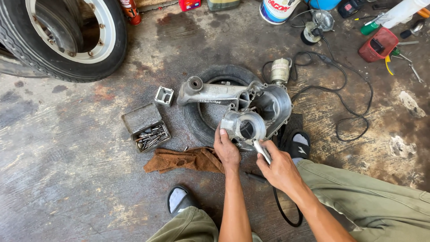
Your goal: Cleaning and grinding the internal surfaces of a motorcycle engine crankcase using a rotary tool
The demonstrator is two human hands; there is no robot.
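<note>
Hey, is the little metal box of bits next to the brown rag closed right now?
No, the metal box lies open on the floor, its lid folded back and loose metal bits showing inside, just left of the brown rag.

Truck wheel (62, 36) cropped, tool tip (259, 147) hidden

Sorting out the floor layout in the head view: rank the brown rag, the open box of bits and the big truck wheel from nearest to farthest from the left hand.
1. Brown rag, just left of the left hand.
2. Open box of bits, farther left.
3. Truck wheel, top left corner.
</note>
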